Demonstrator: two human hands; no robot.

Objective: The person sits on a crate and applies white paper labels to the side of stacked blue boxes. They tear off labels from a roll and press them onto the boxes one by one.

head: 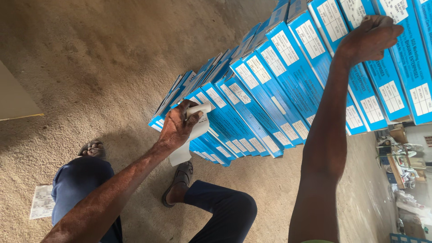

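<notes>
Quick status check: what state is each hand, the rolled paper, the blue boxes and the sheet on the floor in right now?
Left hand: closed around a rolled white paper, over the low boxes.
Rolled white paper: partly rolled, loose end hanging down.
Right hand: fingers bent, resting on a box top.
Blue boxes: closed, stacked in stepped rows.
Printed sheet: lying flat on the floor.

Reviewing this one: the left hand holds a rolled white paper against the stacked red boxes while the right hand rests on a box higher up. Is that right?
Not quite: the head view shows the boxes are blue with white labels, not red. The rest stands: the left hand holds a rolled white paper against the stack, and the right hand rests on a box higher up.
</notes>
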